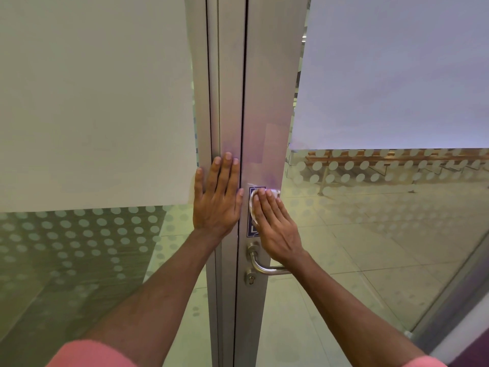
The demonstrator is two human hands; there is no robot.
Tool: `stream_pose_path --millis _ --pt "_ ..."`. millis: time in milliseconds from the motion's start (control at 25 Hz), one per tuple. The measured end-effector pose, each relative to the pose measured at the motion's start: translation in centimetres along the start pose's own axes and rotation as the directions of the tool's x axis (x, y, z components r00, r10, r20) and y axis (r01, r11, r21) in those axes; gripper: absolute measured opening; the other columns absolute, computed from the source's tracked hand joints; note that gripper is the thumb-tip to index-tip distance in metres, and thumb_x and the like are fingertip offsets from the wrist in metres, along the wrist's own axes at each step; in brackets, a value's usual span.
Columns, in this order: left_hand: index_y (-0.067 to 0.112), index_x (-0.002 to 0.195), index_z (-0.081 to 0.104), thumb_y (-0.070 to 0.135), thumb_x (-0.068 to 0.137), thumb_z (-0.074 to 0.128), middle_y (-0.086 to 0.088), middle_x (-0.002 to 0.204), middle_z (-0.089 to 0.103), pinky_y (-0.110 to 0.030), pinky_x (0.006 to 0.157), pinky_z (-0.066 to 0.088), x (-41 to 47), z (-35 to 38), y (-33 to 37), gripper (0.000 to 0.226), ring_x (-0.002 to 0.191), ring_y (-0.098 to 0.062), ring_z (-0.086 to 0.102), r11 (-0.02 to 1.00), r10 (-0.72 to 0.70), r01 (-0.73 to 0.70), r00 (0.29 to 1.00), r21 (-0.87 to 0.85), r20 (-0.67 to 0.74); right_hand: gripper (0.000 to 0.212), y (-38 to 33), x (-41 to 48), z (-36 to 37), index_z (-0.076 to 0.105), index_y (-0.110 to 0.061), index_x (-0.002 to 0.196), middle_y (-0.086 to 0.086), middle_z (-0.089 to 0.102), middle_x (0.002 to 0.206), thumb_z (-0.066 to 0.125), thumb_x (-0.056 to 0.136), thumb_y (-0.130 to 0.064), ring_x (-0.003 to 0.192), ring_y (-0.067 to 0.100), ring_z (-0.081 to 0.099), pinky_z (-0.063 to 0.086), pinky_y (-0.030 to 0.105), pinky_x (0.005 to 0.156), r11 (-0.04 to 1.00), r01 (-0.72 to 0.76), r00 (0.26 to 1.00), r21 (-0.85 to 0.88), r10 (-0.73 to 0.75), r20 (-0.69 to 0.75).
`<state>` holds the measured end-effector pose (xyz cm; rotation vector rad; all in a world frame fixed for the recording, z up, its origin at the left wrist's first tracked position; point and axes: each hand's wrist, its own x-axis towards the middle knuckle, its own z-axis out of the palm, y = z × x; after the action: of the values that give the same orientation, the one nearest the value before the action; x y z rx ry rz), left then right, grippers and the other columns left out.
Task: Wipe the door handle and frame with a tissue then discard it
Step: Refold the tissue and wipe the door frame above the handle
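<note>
A silver metal door frame (267,102) runs up the middle of the view. My right hand (277,226) presses a white tissue (253,205) flat against the frame, over a blue sticker (252,231) just above the handle. The steel lever handle (264,267) sticks out to the right below my right wrist, with a keyhole cylinder (250,279) under it. My left hand (218,197) lies flat with fingers spread on the neighbouring frame post (227,102), left of the dark door gap, and holds nothing.
Frosted glass panels (92,102) with dot patterns flank the frame on both sides. Through the right pane (383,75) I see a tiled floor (370,247) and wooden benches (383,157). A dark door edge (449,300) slants at the lower right.
</note>
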<state>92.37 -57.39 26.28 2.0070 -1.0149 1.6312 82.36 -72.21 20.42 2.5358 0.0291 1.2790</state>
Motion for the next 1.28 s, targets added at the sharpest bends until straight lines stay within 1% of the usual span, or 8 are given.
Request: stream_pose_path --millis 120,360,640,760,920,1000,1200,1280 --pt "0.012 0.157 -0.002 0.040 0.104 0.020 -0.005 0.164 -0.012 -0.046 0.123 -0.005 -0.1 0.0 0.0 0.063 0.152 -0.021 -0.008 1.000 -0.003 0.003 1.000 0.003 -0.002 0.082 1.1 -1.3 -0.4 0.008 -0.006 0.153 0.013 -0.001 0.162 0.060 0.090 -0.012 0.149 0.026 0.009 0.009 0.039 0.123 0.996 0.065 0.997 -0.054 -0.063 0.051" --pt "0.013 0.157 -0.002 0.040 0.105 0.018 -0.004 0.164 -0.012 -0.046 0.123 -0.006 0.0 -0.1 0.1 0.062 0.152 -0.020 -0.008 1.000 -0.008 0.008 1.000 -0.004 0.001 0.064 2.2 3.5 -1.5 0.005 -0.007 0.153 0.011 -0.002 0.162 0.041 0.101 -0.021 0.149 0.026 0.009 0.008 0.039 0.122 0.999 -0.032 0.990 0.020 0.035 -0.138" --pt "0.012 0.157 -0.002 0.040 0.104 0.020 -0.004 0.164 -0.013 -0.046 0.123 -0.006 0.0 0.0 0.0 0.063 0.152 -0.021 -0.009 1.000 -0.006 0.006 1.000 0.014 0.000 0.065 3.0 -1.8 -1.0 0.012 -0.008 0.152 0.012 0.007 0.161 0.047 0.099 -0.018 0.149 0.024 0.013 0.014 0.038 0.122 0.984 0.167 0.986 -0.061 -0.165 0.032" --pt "0.012 0.157 -0.002 0.040 0.104 0.020 -0.004 0.164 -0.012 -0.046 0.123 -0.007 -0.1 0.1 0.1 0.063 0.152 -0.020 -0.009 1.000 -0.001 0.001 1.000 0.013 -0.002 0.067 3.8 1.4 -2.1 0.006 -0.010 0.153 0.009 0.000 0.161 0.045 0.100 -0.019 0.149 0.023 0.007 0.009 0.039 0.122 0.991 0.115 0.992 -0.074 -0.118 -0.037" --pt "0.012 0.157 -0.002 0.040 0.104 0.020 -0.004 0.164 -0.011 -0.046 0.123 -0.006 0.0 0.2 0.0 0.063 0.152 -0.020 -0.008 1.000 -0.002 0.002 1.000 0.013 -0.004 0.059 5.1 4.6 -2.7 0.015 -0.008 0.152 0.009 0.007 0.161 0.045 0.102 -0.020 0.149 0.023 0.012 0.012 0.040 0.122 0.995 0.090 0.979 -0.040 -0.096 -0.180" --pt "0.012 0.157 -0.002 0.040 0.104 0.020 -0.004 0.164 -0.012 -0.046 0.123 -0.006 -0.1 0.2 0.0 0.063 0.152 -0.020 -0.008 1.000 -0.001 0.001 1.000 0.015 -0.005 0.062 5.3 3.1 -2.0 0.016 -0.008 0.152 0.009 0.005 0.161 0.049 0.100 -0.018 0.149 0.024 0.013 0.012 0.041 0.122 0.987 0.159 0.977 -0.038 -0.163 -0.138" --pt "0.012 0.157 -0.002 0.039 0.104 0.020 -0.004 0.164 -0.012 -0.046 0.123 -0.007 -0.1 0.2 0.1 0.063 0.152 -0.020 -0.008 1.000 -0.002 0.002 1.000 0.010 -0.013 0.084 4.8 -2.3 -0.5 0.003 -0.013 0.154 0.006 -0.009 0.162 0.060 0.091 -0.015 0.150 0.022 0.001 0.000 0.040 0.123 0.945 0.325 0.934 -0.042 -0.314 0.169" --pt "0.012 0.157 -0.002 0.039 0.104 0.019 -0.004 0.164 -0.012 -0.046 0.123 -0.006 0.0 0.2 0.1 0.063 0.152 -0.020 -0.008 1.000 -0.003 0.003 1.000 0.014 -0.016 0.079 4.9 -3.0 -0.6 0.005 -0.013 0.154 0.005 -0.008 0.162 0.056 0.094 -0.019 0.150 0.021 0.001 -0.001 0.039 0.123 0.929 0.367 0.914 -0.052 -0.350 0.203"
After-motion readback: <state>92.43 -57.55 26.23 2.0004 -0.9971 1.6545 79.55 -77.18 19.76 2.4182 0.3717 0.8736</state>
